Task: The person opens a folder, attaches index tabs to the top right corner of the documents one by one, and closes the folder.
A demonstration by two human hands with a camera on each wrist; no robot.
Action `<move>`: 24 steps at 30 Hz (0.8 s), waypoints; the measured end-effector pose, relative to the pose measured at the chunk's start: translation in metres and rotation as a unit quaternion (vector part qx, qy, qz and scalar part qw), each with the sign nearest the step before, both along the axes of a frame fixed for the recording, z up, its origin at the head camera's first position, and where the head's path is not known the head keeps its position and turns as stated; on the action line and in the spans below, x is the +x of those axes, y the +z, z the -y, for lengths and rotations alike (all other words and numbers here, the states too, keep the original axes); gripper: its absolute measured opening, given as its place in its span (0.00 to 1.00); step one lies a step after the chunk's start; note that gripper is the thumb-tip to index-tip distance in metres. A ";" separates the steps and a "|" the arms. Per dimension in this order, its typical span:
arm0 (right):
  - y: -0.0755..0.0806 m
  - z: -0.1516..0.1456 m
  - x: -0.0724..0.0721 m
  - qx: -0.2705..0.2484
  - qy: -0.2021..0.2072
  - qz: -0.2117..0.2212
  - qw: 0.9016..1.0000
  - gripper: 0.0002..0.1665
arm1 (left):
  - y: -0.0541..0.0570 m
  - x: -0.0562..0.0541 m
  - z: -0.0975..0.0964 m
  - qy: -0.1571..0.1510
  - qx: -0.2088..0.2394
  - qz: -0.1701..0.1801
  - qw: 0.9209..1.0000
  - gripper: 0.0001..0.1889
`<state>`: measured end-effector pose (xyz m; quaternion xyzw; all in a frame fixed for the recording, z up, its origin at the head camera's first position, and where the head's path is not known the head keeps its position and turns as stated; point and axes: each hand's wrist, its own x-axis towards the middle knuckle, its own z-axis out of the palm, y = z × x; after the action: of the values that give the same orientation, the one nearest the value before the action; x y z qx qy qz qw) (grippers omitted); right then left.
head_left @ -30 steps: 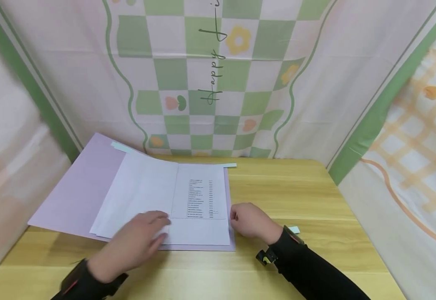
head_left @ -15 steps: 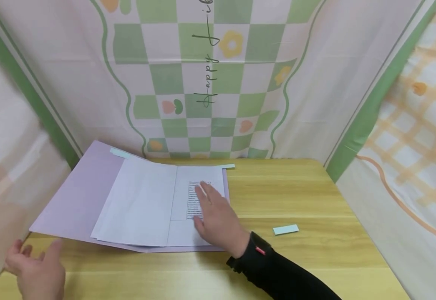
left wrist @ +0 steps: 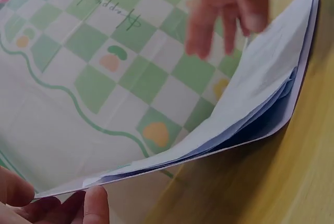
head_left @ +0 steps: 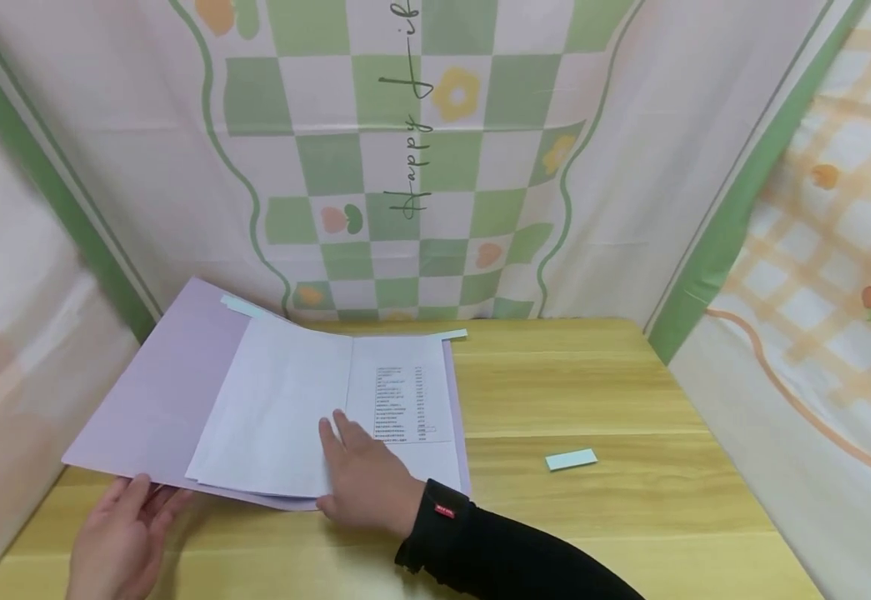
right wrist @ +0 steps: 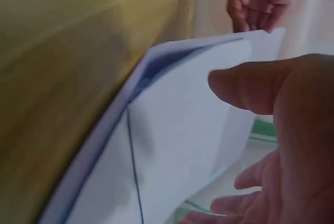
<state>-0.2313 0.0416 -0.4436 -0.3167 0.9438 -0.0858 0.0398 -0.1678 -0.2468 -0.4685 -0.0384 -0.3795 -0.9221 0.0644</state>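
Note:
A booklet with a light purple cover [head_left: 153, 392] lies opened out, its left side raised off the table. My left hand [head_left: 123, 533] pinches the lower edge of that raised cover; in the left wrist view the thumb [left wrist: 15, 187] is above the edge and fingers are beneath. Over the lower part of the blank white pages [head_left: 273, 408] is my right hand [head_left: 367, 483], fingers extended. The right wrist view shows its thumb [right wrist: 245, 85] spread from the fingers, above the paper. To the right is a page [head_left: 401, 404] with small printed rows, its lower left covered by this hand.
Pale blue strips stick out at the booklet's top, one at the left [head_left: 240, 306] and one at the right [head_left: 456, 335]. A loose pale blue strip [head_left: 571, 459] lies on the wooden table [head_left: 593, 383]. A patterned curtain [head_left: 397, 175] hangs behind.
My left hand left the pages, moved out to the left and took hold of the cover's lower edge. My right hand came from the right edge across the printed page to the white pages.

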 end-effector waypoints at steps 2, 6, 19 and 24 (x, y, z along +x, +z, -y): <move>-0.005 0.004 0.002 0.014 0.003 0.011 1.000 0.55 | 0.001 0.001 -0.001 0.007 -0.002 0.004 1.000 0.15; -0.012 0.010 0.003 0.035 0.004 0.007 0.999 0.52 | 0.003 0.000 -0.003 0.014 -0.002 0.002 1.000 0.15; -0.025 0.041 0.005 0.077 0.012 -0.140 0.987 0.39 | 0.013 -0.001 -0.018 0.061 -0.038 -0.006 0.997 0.12; -0.023 0.051 0.003 0.090 0.003 -0.151 0.984 0.38 | 0.015 -0.001 -0.024 0.065 -0.030 -0.015 0.997 0.12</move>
<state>-0.2280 -0.0092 -0.4667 -0.3241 0.9418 0.0488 -0.0746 -0.1688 -0.2228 -0.4535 -0.0290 -0.4080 -0.9034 0.1290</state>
